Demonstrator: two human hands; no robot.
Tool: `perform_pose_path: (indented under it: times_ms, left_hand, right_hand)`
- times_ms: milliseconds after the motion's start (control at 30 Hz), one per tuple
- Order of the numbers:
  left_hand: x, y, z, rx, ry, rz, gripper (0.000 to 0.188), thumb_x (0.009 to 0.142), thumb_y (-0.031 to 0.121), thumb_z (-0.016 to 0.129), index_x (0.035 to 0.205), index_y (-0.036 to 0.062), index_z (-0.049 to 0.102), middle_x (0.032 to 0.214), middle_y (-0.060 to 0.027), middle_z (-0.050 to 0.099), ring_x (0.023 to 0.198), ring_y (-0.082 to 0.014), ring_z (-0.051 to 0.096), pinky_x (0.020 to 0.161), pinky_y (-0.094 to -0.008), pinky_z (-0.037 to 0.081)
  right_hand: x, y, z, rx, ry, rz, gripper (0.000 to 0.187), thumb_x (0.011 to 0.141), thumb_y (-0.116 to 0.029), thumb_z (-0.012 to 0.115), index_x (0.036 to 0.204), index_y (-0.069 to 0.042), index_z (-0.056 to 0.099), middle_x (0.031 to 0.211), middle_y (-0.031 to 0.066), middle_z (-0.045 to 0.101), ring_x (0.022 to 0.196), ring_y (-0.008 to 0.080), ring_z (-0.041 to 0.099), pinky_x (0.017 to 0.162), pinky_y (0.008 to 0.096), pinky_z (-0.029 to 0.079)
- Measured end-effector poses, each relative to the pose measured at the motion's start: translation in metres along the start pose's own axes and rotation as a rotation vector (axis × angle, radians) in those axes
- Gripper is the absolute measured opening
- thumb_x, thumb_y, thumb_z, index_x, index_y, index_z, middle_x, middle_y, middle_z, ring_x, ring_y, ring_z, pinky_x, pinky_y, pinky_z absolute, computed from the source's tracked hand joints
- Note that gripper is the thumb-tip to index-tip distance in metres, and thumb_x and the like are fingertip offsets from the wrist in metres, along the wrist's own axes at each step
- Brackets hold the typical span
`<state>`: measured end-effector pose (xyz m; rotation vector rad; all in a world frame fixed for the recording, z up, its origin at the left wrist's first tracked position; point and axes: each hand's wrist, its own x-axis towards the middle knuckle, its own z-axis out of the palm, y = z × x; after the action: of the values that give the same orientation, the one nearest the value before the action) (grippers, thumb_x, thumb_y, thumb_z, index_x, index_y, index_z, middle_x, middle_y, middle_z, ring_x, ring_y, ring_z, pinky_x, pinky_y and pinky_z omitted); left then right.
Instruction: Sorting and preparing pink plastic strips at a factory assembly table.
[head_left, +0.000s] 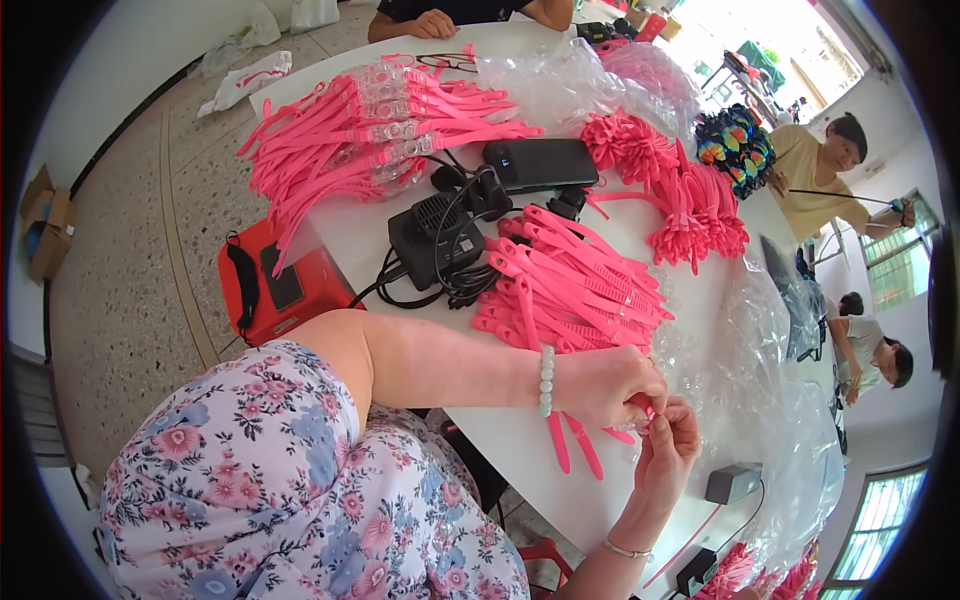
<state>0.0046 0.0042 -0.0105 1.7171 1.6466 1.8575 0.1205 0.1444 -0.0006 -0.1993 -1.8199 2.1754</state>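
My left hand [605, 388], with a pale beaded bracelet at the wrist, is closed with its fingertips round a small pink strap end [648, 410]. Fingers and thumb of my right hand [668, 445] pinch at the same pink piece from the other side; most of it is hidden by the fingers. Pink strap tips [583, 448] show on the table just below my left hand. Right behind my left wrist lies a pile of pink rubber straps [575, 280] with slotted ends and ridged lengths.
On the white table [510, 440] lie bundled pink straps with clear parts [385, 120], a black adapter with cables [435, 235], a black case [540, 163], clear plastic bags [760, 370] and a grey box [733, 482]. A red box [280, 285] stands at left. Other people sit around.
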Motion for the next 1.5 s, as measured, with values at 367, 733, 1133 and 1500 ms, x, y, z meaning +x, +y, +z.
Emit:
perform_pose_path:
  times_ms: [367, 733, 1133, 1500]
  left_hand:
    - [-0.001, 0.005, 0.009, -0.012, 0.089, -0.012, 0.017, 0.069, 0.002, 0.070, 0.084, 0.0035, 0.064, 0.072, -0.0088, 0.061, 0.065, -0.0223, 0.057, 0.058, -0.0318, 0.045]
    - [0.001, 0.001, 0.002, -0.107, 0.161, -0.262, 0.014, 0.075, 0.006, 0.068, 0.086, -0.0010, 0.063, 0.074, -0.0102, 0.064, 0.066, -0.0172, 0.060, 0.060, -0.0269, 0.047]
    - [0.000, -0.006, 0.000, 0.100, 0.120, -0.211, 0.012, 0.073, 0.009, 0.067, 0.078, 0.0006, 0.060, 0.071, -0.0125, 0.062, 0.066, -0.0247, 0.061, 0.061, -0.0333, 0.047]
    - [-0.001, -0.008, -0.001, 0.246, 0.093, -0.239, 0.018, 0.074, 0.016, 0.067, 0.074, 0.0003, 0.059, 0.071, -0.0129, 0.061, 0.068, -0.0281, 0.060, 0.062, -0.0369, 0.047]
  right_hand:
    - [-0.002, 0.004, 0.001, 0.026, 0.042, -0.109, 0.010, 0.084, -0.006, 0.061, 0.078, -0.001, 0.055, 0.087, 0.0058, 0.055, 0.079, 0.0115, 0.053, 0.074, 0.0230, 0.042]
    - [-0.002, 0.000, 0.012, -0.310, 0.167, -0.238, 0.009, 0.084, -0.004, 0.060, 0.079, 0.000, 0.054, 0.085, 0.0037, 0.053, 0.072, 0.0083, 0.049, 0.065, 0.0207, 0.040]
    - [0.000, 0.003, 0.016, -0.961, 0.132, -0.566, 0.022, 0.070, 0.008, 0.065, 0.089, -0.001, 0.060, 0.083, 0.0104, 0.055, 0.068, 0.0173, 0.054, 0.057, 0.0262, 0.046]
    - [0.002, 0.008, 0.011, -1.163, 0.123, -0.753, 0.023, 0.072, 0.005, 0.066, 0.092, -0.002, 0.058, 0.085, 0.0122, 0.055, 0.073, 0.0269, 0.054, 0.061, 0.0351, 0.045]
